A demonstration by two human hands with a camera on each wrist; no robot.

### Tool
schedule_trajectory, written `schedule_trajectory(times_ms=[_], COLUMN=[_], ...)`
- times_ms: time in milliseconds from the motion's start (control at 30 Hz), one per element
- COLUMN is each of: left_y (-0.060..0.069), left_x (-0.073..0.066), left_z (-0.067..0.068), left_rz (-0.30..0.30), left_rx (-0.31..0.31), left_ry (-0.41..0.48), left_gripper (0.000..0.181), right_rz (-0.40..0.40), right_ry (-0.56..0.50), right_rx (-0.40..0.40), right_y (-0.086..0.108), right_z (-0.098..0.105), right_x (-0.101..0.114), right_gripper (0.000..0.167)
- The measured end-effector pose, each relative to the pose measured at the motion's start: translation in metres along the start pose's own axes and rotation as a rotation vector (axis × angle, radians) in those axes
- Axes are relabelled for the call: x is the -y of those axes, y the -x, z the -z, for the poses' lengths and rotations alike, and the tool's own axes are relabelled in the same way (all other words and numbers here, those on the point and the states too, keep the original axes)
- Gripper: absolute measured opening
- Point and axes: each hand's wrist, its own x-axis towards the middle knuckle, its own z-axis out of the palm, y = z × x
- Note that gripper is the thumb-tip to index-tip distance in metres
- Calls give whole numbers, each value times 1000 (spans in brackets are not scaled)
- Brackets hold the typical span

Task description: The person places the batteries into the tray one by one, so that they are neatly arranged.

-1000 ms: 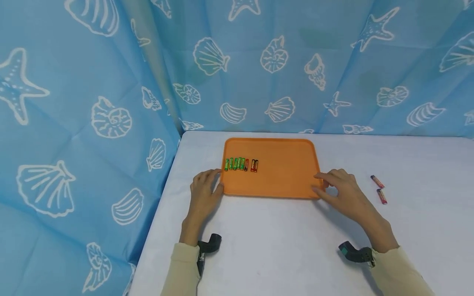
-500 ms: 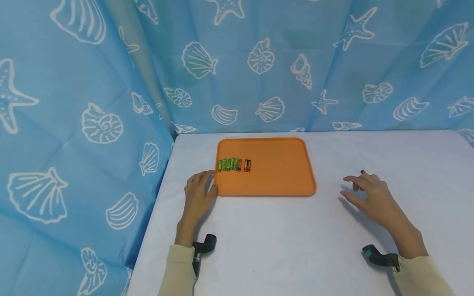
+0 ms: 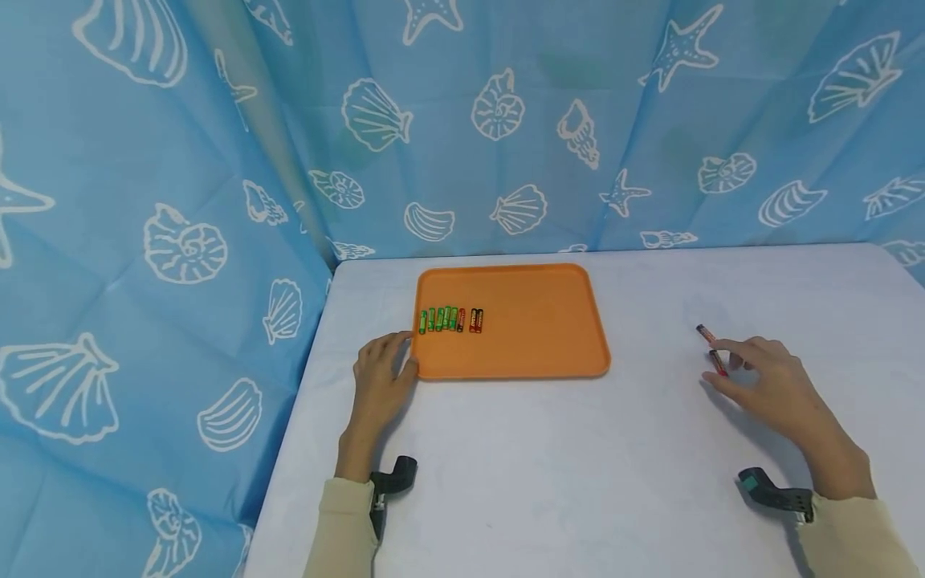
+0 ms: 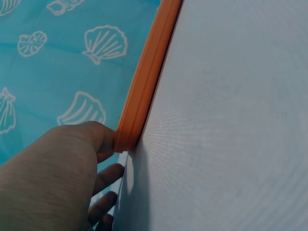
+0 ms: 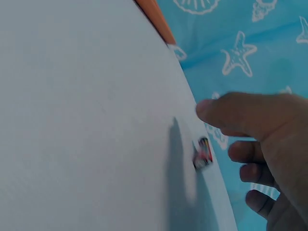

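Observation:
An orange tray (image 3: pixel 535 349) lies on the white table, holding a row of several green batteries (image 3: pixel 439 319) and 3 red-and-black ones (image 3: pixel 461 320) toward its left side. My left hand (image 3: pixel 379 381) rests at the tray's left edge; in the left wrist view its thumb touches the tray's corner. Over on the right, my right hand (image 3: pixel 776 393) is above the table with thumb and index finger parted. Beside those fingertips lie two loose red batteries, the far one (image 3: pixel 705 333) and the near one (image 3: pixel 718 363). One red battery (image 5: pixel 203 154) appears blurred in the right wrist view.
A white cloth (image 3: pixel 549 466) covers the table. Blue curtains with white shell prints (image 3: pixel 462 144) hang along its back and left sides. Black wrist cameras (image 3: pixel 776 491) are strapped on both forearms.
My right hand has left the tray's right edge and moved right to the two loose batteries. The left hand stays at the tray. The head view has shifted a little.

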Motion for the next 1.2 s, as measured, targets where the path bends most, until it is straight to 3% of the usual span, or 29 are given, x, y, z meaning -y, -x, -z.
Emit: schedule_trajectory(times_ms=[200, 633, 1200], left_y=[0, 2, 0], left_x=[2, 2, -1], left_z=[-1, -1, 1], left_rz=[-8, 3, 12], left_rx=[4, -1, 3], left_ry=[-2, -1, -8], left_gripper=[42, 41, 41], right_rz=[-34, 56, -25], right_ry=[-1, 22, -42], right_rx=[92, 140, 248], right_y=[6, -11, -8], right_z=[2, 7, 9], right_x=[-16, -28, -34], right_gripper=[52, 48, 53])
